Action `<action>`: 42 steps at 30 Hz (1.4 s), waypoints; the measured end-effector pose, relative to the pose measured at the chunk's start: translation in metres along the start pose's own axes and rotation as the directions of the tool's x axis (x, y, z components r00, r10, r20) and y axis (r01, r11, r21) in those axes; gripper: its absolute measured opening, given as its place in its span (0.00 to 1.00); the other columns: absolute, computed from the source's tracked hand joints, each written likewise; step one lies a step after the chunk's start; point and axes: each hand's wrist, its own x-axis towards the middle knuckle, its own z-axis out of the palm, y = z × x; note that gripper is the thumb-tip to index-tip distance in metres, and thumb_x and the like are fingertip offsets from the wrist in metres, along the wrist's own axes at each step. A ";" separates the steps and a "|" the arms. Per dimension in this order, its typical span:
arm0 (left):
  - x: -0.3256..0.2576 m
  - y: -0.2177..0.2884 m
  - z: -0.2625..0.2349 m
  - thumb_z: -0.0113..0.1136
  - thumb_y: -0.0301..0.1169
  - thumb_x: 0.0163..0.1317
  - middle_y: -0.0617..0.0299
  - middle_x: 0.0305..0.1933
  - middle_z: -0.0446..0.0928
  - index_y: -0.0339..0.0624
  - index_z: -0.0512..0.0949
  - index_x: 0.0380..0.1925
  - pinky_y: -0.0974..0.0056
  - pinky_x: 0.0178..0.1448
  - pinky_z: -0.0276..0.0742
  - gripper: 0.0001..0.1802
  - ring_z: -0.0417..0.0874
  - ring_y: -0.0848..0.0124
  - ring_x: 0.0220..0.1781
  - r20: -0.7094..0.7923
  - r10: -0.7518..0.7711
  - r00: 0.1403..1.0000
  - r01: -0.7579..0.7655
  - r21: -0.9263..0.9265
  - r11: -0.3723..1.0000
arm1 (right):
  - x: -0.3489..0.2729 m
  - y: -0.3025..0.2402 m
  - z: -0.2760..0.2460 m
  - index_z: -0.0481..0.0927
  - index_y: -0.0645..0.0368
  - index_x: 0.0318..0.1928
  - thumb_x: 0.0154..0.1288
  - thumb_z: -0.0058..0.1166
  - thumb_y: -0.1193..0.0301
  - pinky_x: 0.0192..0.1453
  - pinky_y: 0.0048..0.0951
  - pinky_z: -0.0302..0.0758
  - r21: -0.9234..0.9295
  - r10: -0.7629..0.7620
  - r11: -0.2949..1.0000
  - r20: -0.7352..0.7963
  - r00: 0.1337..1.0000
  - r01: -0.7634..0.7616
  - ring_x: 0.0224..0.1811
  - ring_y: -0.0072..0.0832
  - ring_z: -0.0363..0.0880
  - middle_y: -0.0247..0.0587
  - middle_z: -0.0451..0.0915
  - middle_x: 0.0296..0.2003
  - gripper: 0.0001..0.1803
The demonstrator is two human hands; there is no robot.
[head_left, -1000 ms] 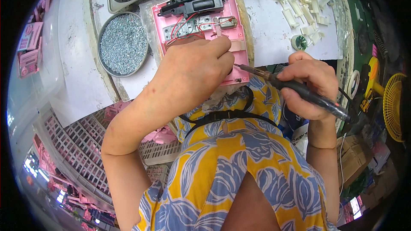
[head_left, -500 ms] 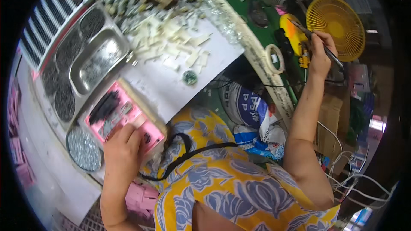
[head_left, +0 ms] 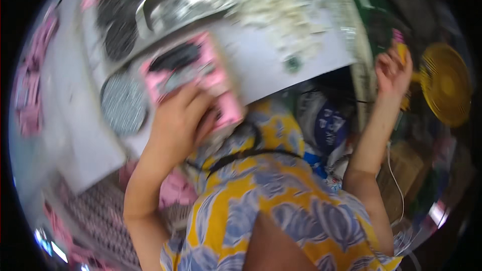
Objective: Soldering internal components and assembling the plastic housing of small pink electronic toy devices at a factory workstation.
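Note:
My left hand (head_left: 178,115) rests over a pink tray (head_left: 232,105), its fingers bent down and partly hidden. Whatever they may pinch cannot be made out. A bundle of black pieces (head_left: 175,57) and blurred grey bits lie in the tray, close beyond the fingertips. Off to the right, my right hand (head_left: 394,73) is raised with loosely curled fingers standing apart, and no tool shows in it. A yellow thing (head_left: 402,51) shows between or behind these fingers; whether they touch it is unclear.
A round tray of shiny grey pieces (head_left: 124,104) sits left of the pink tray. Beyond are a metal tray (head_left: 183,2), a heap of whitish pieces (head_left: 281,12) and a small green round thing (head_left: 292,63). A yellow fan (head_left: 447,85) stands at the right, above a cardboard box (head_left: 409,163).
The view has shifted, so the bench appears further right. The dark pen-like tool seen earlier in my right hand no longer shows there. My left hand stays at the pink tray.

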 end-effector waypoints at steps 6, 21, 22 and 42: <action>-0.028 -0.022 -0.003 0.59 0.14 0.53 0.58 0.45 0.74 0.35 0.77 0.48 0.73 0.29 0.66 0.20 0.69 0.79 0.25 -0.404 -0.329 0.854 0.175 -0.373 0.911 | -0.104 0.134 0.122 0.86 0.57 0.37 0.57 0.66 0.68 0.58 0.39 0.73 -0.412 0.050 0.289 0.908 0.416 0.864 0.47 0.37 0.76 0.40 0.82 0.45 0.09; 0.022 -0.018 0.007 0.71 0.26 0.44 0.59 0.60 0.74 0.53 0.84 0.41 0.52 0.56 0.71 0.20 0.75 0.56 0.57 -0.265 0.110 0.958 -0.019 0.325 0.946 | -0.151 0.161 0.162 0.85 0.58 0.46 0.56 0.69 0.64 0.71 0.52 0.63 -0.516 0.265 0.040 0.831 0.489 0.856 0.70 0.58 0.60 0.52 0.72 0.65 0.18; 0.023 -0.024 0.005 0.72 0.30 0.46 0.61 0.61 0.74 0.54 0.83 0.39 0.50 0.61 0.64 0.17 0.73 0.56 0.60 -0.243 0.111 0.964 -0.022 0.343 0.939 | -0.146 0.158 0.162 0.85 0.58 0.45 0.56 0.68 0.65 0.68 0.50 0.67 -0.500 0.251 0.053 0.844 0.473 0.864 0.67 0.55 0.66 0.52 0.76 0.62 0.17; 0.006 -0.035 -0.001 0.68 0.36 0.50 0.65 0.64 0.74 0.54 0.87 0.43 0.49 0.64 0.60 0.17 0.74 0.61 0.58 -0.259 0.112 0.959 -0.003 0.388 0.922 | -0.100 0.184 0.228 0.85 0.62 0.25 0.54 0.63 0.63 0.34 0.44 0.82 -0.469 0.326 -0.313 0.764 0.557 0.826 0.27 0.47 0.85 0.52 0.83 0.22 0.13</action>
